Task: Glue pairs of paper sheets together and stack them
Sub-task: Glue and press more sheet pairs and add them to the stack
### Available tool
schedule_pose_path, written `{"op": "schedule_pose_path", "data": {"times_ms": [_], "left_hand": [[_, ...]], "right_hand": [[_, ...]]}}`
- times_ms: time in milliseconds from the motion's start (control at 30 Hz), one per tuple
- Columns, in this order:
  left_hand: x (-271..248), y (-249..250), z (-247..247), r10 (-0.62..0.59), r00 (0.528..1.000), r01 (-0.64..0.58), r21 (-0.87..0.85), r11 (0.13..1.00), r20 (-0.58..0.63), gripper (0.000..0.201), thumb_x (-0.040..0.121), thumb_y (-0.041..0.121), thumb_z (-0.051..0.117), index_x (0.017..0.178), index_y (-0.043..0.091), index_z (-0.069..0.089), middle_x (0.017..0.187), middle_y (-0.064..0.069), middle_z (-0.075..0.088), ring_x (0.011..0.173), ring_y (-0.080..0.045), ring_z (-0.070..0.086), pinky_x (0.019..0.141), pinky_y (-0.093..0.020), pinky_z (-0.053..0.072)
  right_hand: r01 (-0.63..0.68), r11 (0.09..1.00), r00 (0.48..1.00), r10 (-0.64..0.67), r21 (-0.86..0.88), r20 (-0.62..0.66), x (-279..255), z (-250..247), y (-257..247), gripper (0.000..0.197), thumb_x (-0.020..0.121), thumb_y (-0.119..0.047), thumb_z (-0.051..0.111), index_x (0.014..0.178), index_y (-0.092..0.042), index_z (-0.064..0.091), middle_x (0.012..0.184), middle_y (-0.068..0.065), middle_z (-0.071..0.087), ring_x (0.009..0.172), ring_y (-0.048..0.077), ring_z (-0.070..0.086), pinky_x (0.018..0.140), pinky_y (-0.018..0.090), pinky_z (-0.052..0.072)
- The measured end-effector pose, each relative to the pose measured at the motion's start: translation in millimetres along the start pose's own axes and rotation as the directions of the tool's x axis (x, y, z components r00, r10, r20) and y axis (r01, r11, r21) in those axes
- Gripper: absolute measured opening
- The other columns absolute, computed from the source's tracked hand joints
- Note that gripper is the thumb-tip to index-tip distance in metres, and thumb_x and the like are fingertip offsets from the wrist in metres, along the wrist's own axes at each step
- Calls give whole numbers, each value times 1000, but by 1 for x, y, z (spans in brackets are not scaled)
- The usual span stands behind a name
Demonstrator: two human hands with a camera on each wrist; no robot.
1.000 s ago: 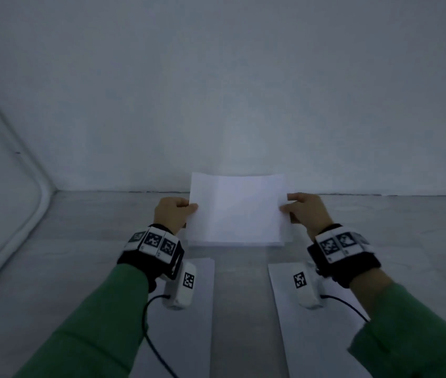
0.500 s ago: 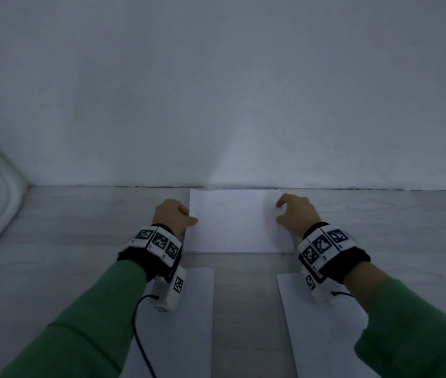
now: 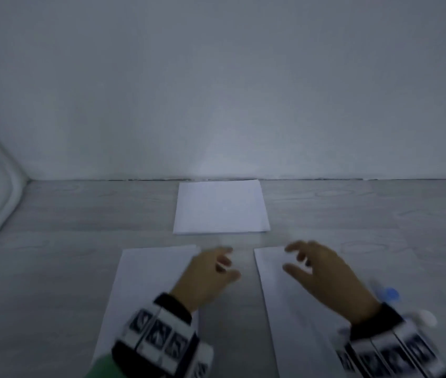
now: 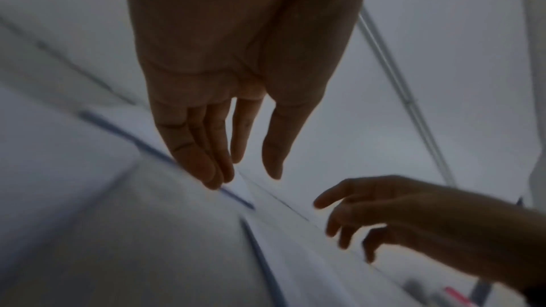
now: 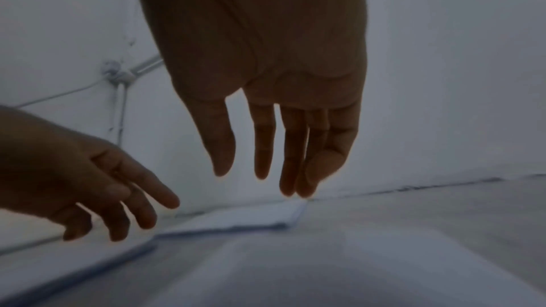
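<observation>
White glued stack (image 3: 221,207) lies flat on the grey surface (image 3: 66,214), far edge at the wall (image 3: 216,91). Left hand (image 3: 206,276) and right hand (image 3: 322,274), both empty with fingers loose, hover over nearer sheets (image 3: 145,282), bare strip between them

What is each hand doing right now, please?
Left hand: open, fingers relaxed, holding nothing.
Right hand: open, fingers spread, holding nothing.

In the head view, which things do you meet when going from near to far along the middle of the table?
Left hand and right hand, roughly level, both empty → bare strip of table → stack of sheets by the wall → wall.
</observation>
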State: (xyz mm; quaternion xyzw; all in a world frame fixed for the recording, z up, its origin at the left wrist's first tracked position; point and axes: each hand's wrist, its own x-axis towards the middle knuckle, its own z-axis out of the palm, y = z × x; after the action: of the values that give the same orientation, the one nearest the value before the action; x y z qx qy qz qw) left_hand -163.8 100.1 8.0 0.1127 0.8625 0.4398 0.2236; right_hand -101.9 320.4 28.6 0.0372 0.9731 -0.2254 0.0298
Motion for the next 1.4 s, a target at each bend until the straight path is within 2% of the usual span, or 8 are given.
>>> {"op": "schedule_pose_path", "data": {"times_ms": [133, 233, 300, 400, 667, 833, 1067, 1400], "left_hand": [[-42, -4, 58, -48, 983, 45, 21, 999, 177, 58, 88, 29, 63, 140, 18, 38, 111, 7, 48, 96, -6, 48, 65, -1, 36], [-58, 5, 79, -18, 986, 7, 68, 998, 164, 12, 91, 26, 59, 87, 30, 48, 86, 9, 42, 85, -9, 44, 67, -15, 33], [-61, 8, 87, 46, 988, -58, 81, 995, 147, 29, 90, 17, 58, 69, 28, 41, 74, 7, 40, 74, -10, 41, 64, -20, 32], [-65, 13, 91, 83, 992, -94, 113, 989, 95, 11, 91, 15, 54, 95, 9, 63, 88, -3, 50, 83, -13, 45, 74, -23, 41], [-69, 25, 100, 117, 986, -110, 65, 992, -116, 35, 89, 22, 62, 120, 10, 53, 110, -4, 52, 100, -17, 52, 87, -22, 44], [-62, 29, 103, 77, 974, -97, -89, 991, -213, 26, 78, 6, 73, 99, 6, 57, 71, 1, 55, 67, -9, 53, 55, -5, 40], [-59, 23, 111, 90, 950, -112, -58, 992, -299, 14, 76, 2, 73, 87, 2, 63, 64, 5, 53, 62, -3, 50, 55, -1, 39], [-65, 29, 117, 220, 931, -176, 169, 970, -291, 25, 87, 6, 60, 65, 16, 52, 78, -6, 63, 75, -21, 60, 69, -35, 52]], "right_hand": [[-39, 984, 987, 65, -174, 148, -68, 13, 26, 41, 90, -49, 48, 130, -39, 42, 124, -14, 48, 116, 3, 43, 93, 14, 35], [-46, 981, 977, 83, -187, 195, -89, 19, 34, 53, 89, -51, 50, 138, -38, 34, 137, -11, 38, 125, 7, 35, 99, 16, 33], [-23, 975, 976, 70, -220, 207, -94, 24, 34, 57, 89, -50, 50, 141, -35, 31, 142, -7, 32, 129, 10, 31, 100, 18, 34], [0, 957, 977, 62, -291, 206, -94, 28, 32, 58, 90, -48, 47, 143, -31, 30, 143, -3, 30, 130, 12, 30, 97, 22, 38], [-13, 940, 966, 100, -340, 240, -89, 28, 33, 56, 90, -46, 49, 141, -29, 34, 138, 2, 34, 127, 19, 33, 93, 30, 44], [-32, 950, 968, 107, -312, 225, -91, 28, 33, 56, 90, -44, 50, 141, -29, 34, 137, 2, 36, 126, 19, 34, 93, 31, 43], [-34, 952, 974, 100, -306, 202, -94, 30, 32, 56, 92, -43, 48, 143, -28, 31, 141, 4, 33, 129, 20, 32, 95, 33, 43], [-32, 951, 980, 90, -306, 176, -96, 35, 35, 56, 93, -42, 46, 144, -28, 28, 143, 4, 31, 130, 21, 30, 95, 33, 43]]}}
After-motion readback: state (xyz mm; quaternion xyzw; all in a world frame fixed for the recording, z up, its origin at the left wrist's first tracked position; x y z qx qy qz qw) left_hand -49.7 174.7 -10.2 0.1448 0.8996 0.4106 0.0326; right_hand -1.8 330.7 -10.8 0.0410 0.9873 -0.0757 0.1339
